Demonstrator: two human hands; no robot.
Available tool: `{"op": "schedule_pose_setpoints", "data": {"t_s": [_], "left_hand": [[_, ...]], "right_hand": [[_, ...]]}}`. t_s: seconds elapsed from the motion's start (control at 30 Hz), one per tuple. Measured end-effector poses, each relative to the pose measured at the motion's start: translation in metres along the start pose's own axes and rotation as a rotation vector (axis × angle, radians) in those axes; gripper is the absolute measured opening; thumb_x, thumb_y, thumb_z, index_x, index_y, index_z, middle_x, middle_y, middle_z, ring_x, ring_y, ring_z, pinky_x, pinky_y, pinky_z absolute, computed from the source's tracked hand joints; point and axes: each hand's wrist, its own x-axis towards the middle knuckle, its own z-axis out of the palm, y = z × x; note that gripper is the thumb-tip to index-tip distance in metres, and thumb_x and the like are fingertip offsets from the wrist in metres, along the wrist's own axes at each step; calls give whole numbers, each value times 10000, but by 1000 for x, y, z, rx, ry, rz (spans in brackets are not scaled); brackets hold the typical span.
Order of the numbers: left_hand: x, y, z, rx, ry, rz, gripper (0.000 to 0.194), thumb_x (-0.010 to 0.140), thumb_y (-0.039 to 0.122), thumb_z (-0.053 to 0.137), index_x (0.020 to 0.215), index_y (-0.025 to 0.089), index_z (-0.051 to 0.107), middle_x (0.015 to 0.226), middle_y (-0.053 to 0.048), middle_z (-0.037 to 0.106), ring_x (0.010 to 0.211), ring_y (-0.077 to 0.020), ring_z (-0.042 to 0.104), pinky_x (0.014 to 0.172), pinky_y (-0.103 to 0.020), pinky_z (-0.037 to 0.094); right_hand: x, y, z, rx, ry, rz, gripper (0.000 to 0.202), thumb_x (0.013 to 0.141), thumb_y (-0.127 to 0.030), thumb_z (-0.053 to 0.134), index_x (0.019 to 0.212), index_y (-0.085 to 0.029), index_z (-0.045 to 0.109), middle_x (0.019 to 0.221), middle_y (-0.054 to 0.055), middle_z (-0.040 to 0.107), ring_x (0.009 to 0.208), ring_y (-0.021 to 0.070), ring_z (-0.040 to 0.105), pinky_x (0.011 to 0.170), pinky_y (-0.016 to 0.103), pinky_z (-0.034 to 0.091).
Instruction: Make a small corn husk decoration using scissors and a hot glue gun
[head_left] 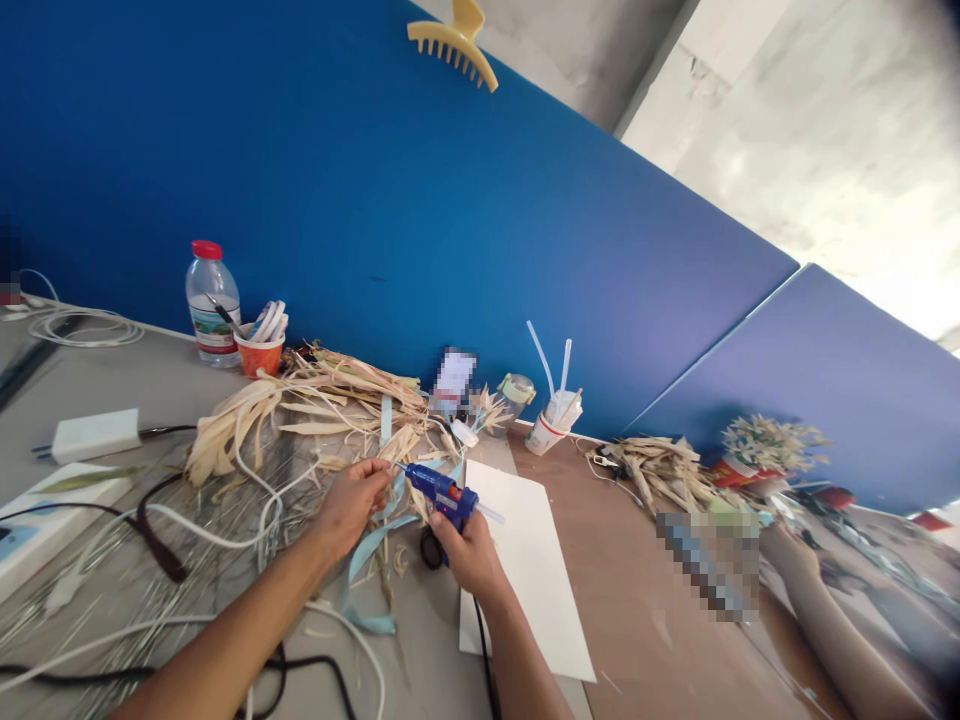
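Note:
My right hand [466, 550] is wrapped around the handle of a blue hot glue gun [431, 484], whose nozzle points left. A clear glue stick [491, 513] sticks out of its back end. At the nozzle tip my left hand [358, 508] is closed in a pinch; what its fingers hold is too small to make out. Under the hands lies a light blue ribbon [366, 550], curled on the table. Behind them is a heap of dried corn husks [352, 375]. A sheet of white paper [525, 570] lies beneath and right of the glue gun.
White cables [262, 520] and thin wires cover the left side, by a power strip [60, 510]. A bottle [213, 315], an orange cup [260, 350], a phone [454, 378], a jar [514, 400] and a cup with glue sticks [551, 425] line the blue partition [337, 200]. Another person's arm [810, 590] is at right.

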Motion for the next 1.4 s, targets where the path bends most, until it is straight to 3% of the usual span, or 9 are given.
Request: {"op": "schedule_pose_setpoints", "data": {"t_s": [0.47,1.0,1.2,1.4], "left_hand": [[-3,6,4,-69,10,-21,183,556,215,684,612,144,524,419,104,387,362,-15,281,376,-165,188],[-1,-3,0,27,-49,-3,208,596,276,708,641,152,548,459,94,400,387,-32,303,399,-183,208],[-1,-2,0,38,-27,11,217,601,290,713,656,157,550,457,92,413,383,-38,324,404,-188,217],[-2,0,0,16,-62,16,233,595,309,718,641,160,545,450,95,402,380,-40,316,402,-193,202]], "right_hand": [[-1,-2,1,-9,11,38,211,787,-360,514,716,-161,517,580,-39,398,558,104,337,515,228,302],[4,10,0,300,70,83,382,806,-480,485,592,-164,501,596,3,489,573,121,430,569,256,336],[4,12,-1,304,44,89,382,805,-482,494,596,-162,510,599,5,500,586,124,443,587,259,347],[5,7,-1,506,-37,70,357,803,-485,512,635,-169,505,609,6,488,583,128,456,587,262,341]]}}
